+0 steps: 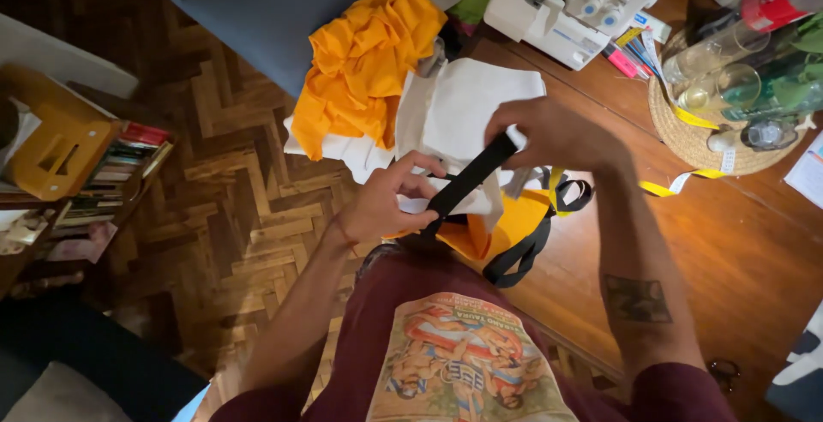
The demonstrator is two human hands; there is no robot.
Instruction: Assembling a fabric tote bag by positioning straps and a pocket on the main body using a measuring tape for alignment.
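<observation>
Two bare hands pinch a flat black woven strap (470, 176) that runs taut on a slant between them: the left hand (386, 203) grips its lower end between thumb and curled fingers, the right hand (553, 135) clamps its upper end against a piece of white cloth (463, 105). This strap is matte, ribbon-flat and even in width, held just above the near edge of the brown wooden table (737, 251). Below it lies a folded orange fabric piece (514, 221) with more black webbing looped around it (523, 255), touching the table edge. Behind the white cloth a crumpled heap of orange cloth (364, 66) spills toward the herringbone parquet floor (231, 199). Farther back stands a white sewing machine (574, 2), and to the right a round woven straw mat (694, 135) carries clear glasses and bottles, with a yellow measuring tape (664, 188) trailing from it.
</observation>
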